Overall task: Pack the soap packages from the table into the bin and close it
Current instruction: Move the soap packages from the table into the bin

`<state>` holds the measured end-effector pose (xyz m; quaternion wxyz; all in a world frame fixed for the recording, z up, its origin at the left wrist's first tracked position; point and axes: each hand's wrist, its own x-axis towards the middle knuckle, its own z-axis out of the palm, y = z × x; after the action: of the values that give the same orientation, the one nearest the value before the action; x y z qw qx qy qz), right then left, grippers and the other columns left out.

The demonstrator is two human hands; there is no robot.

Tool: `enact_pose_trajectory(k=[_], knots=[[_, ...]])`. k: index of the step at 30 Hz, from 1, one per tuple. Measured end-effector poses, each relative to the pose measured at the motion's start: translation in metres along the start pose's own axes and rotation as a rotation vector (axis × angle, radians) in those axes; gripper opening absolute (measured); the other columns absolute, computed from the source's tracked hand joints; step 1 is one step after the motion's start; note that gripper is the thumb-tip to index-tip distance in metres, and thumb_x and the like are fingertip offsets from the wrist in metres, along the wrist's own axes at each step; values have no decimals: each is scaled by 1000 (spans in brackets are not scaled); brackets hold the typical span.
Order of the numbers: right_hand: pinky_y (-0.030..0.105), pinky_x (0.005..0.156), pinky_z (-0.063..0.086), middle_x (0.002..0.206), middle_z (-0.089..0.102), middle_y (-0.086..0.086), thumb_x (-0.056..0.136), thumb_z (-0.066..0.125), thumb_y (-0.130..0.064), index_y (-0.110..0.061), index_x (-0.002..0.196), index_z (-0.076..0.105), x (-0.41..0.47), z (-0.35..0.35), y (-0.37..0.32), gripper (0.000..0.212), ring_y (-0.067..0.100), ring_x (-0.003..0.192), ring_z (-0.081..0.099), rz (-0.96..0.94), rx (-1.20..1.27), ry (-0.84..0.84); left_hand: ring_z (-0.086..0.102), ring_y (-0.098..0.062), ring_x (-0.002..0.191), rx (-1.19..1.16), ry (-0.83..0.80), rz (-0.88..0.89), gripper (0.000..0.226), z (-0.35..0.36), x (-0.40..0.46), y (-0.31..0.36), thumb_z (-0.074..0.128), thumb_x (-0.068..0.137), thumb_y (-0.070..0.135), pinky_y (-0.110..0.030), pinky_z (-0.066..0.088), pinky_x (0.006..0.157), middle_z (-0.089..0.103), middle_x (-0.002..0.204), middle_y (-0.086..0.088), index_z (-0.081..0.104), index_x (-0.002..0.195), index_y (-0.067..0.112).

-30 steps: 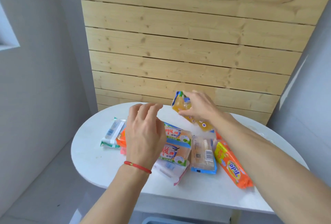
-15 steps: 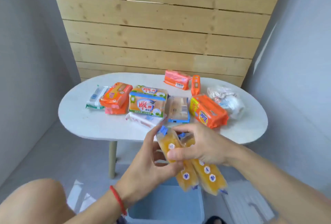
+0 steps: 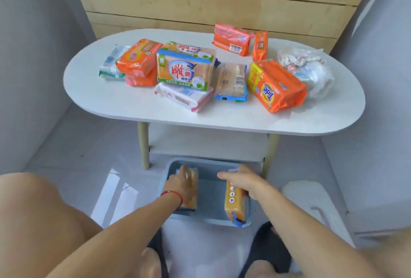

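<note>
Your left hand [image 3: 178, 185] and right hand [image 3: 246, 181] each grip a yellow plastic-wrapped soap bar [image 3: 233, 197] low inside the blue plastic bin [image 3: 209, 218], but releasing them upright risks toppling, wasting room for the bench's [image 3: 115, 102] remaining packages.

Bright, soft daylight fills the scene, and the white bench [image 3: 124, 102] shows near blown-out, with pale patches of light on the glossy floor [image 3: 115, 191] at lower left. Shadows are faint: a dim band under the bench and light shading inside the bin [image 3: 213, 217]. Motion blur smears the left hand [image 3: 178, 185] and right hand [image 3: 244, 183], the whole picture is slightly soft, and the wide lens bows the walls outward at the edges.
</note>
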<state>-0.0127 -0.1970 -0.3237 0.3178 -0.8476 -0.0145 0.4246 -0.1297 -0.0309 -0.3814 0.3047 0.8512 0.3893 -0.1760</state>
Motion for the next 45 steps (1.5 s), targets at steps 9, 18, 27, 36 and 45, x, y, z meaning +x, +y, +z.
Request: enact_pose_trajectory(k=[9, 18, 27, 36, 45], knots=[[44, 87, 62, 104, 74, 16, 73, 78, -50, -11, 109, 58, 42, 16, 21, 56, 27, 90, 75, 124, -10, -109, 55, -38, 124, 484, -186, 30, 60, 73, 32, -20, 55, 95, 16, -43, 51, 99, 37, 142, -25, 25, 147, 8], [29, 69, 54, 95, 75, 10, 83, 67, -47, -14, 83, 57, 49, 44, 16, 35, 24, 83, 72, 58, -421, -225, 38, -34, 140, 806, -314, 93, 45, 53, 24, -28, 35, 104, 14, -45, 44, 108, 31, 154, -19, 40, 149, 12], [31, 71, 50, 107, 69, 11, 88, 63, -40, -11, 97, 61, 56, 102, 20, 30, 28, 94, 67, -97, -796, -205, 61, -35, 81, 469, 275, 264, 24, -30, -48, -55, 52, 82, 5, -38, 42, 53, 57, 98, -11, 55, 105, 10], [37, 113, 38, 150, 33, 12, 95, 62, -27, -19, 155, 34, 63, 128, 57, 66, 33, 141, 37, -265, -696, -245, 63, -36, 111, -190, 53, -168, 64, -12, -56, -92, 59, 93, 29, -43, 53, 97, 66, 123, -16, 35, 152, 30], [46, 110, 41, 151, 15, 8, 87, 62, -18, -49, 156, 4, 48, 163, 65, 96, 43, 139, 21, -332, -812, -297, 63, -33, 116, -254, 81, -184, 67, -12, -54, -91, 69, 89, 28, -46, 53, 101, 67, 126, -12, 41, 149, 31]])
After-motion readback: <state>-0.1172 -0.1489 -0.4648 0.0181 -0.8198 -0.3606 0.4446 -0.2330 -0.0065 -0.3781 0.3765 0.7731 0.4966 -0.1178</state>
